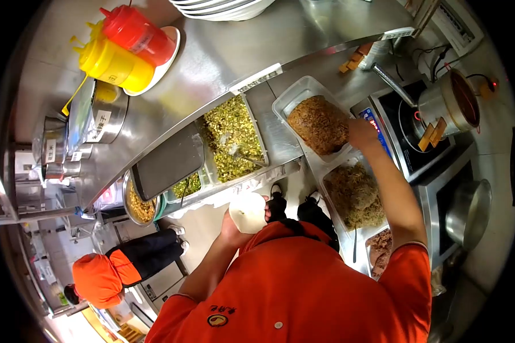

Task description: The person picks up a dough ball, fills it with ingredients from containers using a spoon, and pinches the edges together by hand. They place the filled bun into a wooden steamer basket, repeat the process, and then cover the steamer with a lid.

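Note:
My left hand (230,231) is wrapped round a white bowl (248,212), held in front of my body; a few small specks show inside it. My right hand (362,135) reaches over the right edge of a clear plastic tub (289,98). Brown crumbly food (317,123) is heaped in that tub, close beside my curled fingers. What those fingers grip is hidden. Below the tub, a tray of shredded food (357,200) has a spoon handle (355,246) sticking out. Reddish minced food (380,247) lies nearer my right sleeve.
Chopped green vegetables (230,134) fill a container under the steel shelf (212,63). Red (137,35) and yellow (111,62) squeeze bottles stand on it. A pot (446,106) sits on a cooktop at the right, near a metal bowl (468,214). Another person (106,274) stands lower left.

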